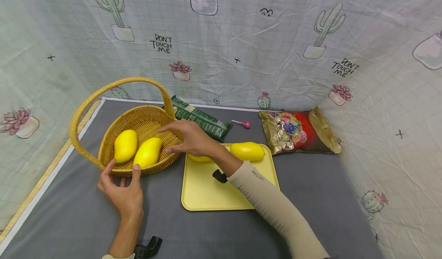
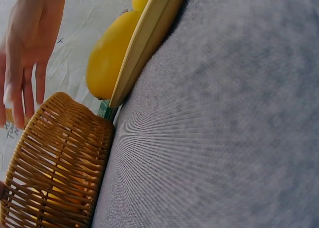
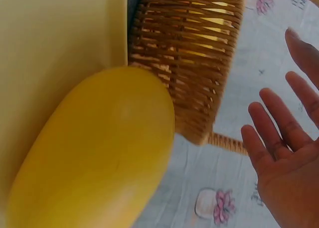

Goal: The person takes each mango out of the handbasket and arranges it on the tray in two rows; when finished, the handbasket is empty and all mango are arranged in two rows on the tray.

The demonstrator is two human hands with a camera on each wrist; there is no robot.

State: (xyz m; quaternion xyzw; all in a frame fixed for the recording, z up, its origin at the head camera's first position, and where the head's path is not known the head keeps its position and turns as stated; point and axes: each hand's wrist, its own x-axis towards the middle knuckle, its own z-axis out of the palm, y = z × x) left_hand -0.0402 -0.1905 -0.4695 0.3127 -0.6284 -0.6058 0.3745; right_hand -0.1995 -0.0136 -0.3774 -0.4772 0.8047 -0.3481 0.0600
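Note:
A wicker basket [image 1: 146, 115] with a tall arched handle stands at the left, two yellow mangoes [image 1: 125, 145] lying inside. My left hand [image 1: 121, 193] grips its near rim, thumb and fingers spread along the edge. Over the basket's right side hovers my right hand [image 1: 193, 138], its fingers extended and holding nothing; the right wrist view shows that hand [image 3: 291, 168] with its palm bare. Below the right forearm is a yellow tray [image 1: 214, 197]. It bears a mango [image 1: 246, 151] at its back edge and another [image 1: 198, 159], mostly hidden by the right hand.
Behind the tray lie a green packet [image 1: 203, 119] and a pink lollipop [image 1: 246, 124]. A red and gold candy bag [image 1: 300, 132] rests at the back right. A printed curtain [image 1: 221, 78] rises along the table's far edge and sides.

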